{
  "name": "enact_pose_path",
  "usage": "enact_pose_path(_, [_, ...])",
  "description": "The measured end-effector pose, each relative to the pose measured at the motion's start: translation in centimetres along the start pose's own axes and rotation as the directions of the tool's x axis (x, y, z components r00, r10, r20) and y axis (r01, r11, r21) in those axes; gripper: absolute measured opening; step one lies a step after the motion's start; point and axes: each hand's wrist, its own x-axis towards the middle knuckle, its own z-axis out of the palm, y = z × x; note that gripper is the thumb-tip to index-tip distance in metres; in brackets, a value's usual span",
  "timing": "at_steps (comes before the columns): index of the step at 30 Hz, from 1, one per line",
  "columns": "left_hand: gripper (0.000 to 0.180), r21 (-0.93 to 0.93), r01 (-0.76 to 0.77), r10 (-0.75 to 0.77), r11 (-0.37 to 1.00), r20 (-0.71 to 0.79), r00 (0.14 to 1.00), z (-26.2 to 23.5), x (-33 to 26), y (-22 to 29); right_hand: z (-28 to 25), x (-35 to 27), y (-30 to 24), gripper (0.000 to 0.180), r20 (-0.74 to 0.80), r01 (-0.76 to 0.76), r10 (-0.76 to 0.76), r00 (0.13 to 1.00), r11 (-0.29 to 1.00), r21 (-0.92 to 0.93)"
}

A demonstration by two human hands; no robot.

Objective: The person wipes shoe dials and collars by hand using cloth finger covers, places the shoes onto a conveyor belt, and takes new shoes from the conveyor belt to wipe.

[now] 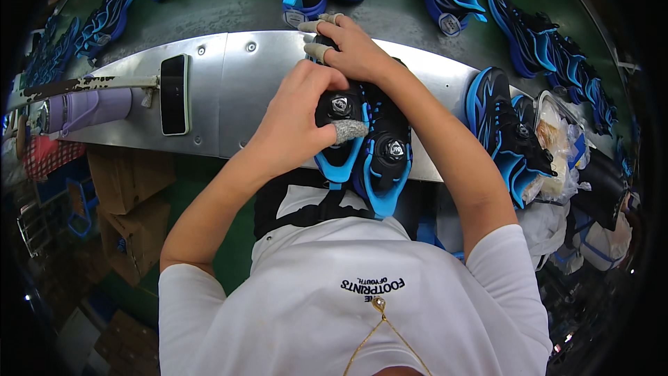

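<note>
A pair of black sneakers with bright blue collars and round dial closures lies at the metal ledge's near edge, heels toward me. My left hand (303,108) is closed on the left sneaker (339,160), fingers curled over its upper. Its thumb, wrapped in grey cloth, presses beside the dial. My right hand (355,49) reaches across from the right and grips that sneaker's toe, its fingers bent and wearing pale finger cots. My hands hide much of the front of this shoe. Against it on the right rests the other sneaker (391,129), which neither hand appears to hold.
A phone (175,94) and a lilac bottle (97,110) lie left on the metal ledge (236,90). Beyond is a green surface (229,0) with several similar shoes. Another pair (490,108) sits right, beside plastic bags (557,139). Cardboard boxes (129,177) stand lower left.
</note>
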Motion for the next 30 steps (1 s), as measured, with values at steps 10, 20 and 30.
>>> enact_pose_path(10, [0.038,0.016,0.021,-0.02,1.0,-0.061,0.998,0.9,-0.2,-0.3,-0.4,-0.2,-0.2,0.047,0.025,-0.04,0.037,0.999,0.991,0.127])
enact_pose_path(20, [0.046,-0.179,-0.07,0.121,0.981,0.289,0.95,-1.2,0.8,-1.9,-0.8,-0.3,-0.7,0.046,0.046,0.002,-0.006,0.999,0.995,0.1])
enact_pose_path(30, [0.025,-0.073,-0.07,0.048,0.995,-0.267,0.963,3.1,-1.4,-1.6,-0.4,-0.6,-0.6,0.044,-0.023,-0.005,0.009,1.0,0.988,0.153])
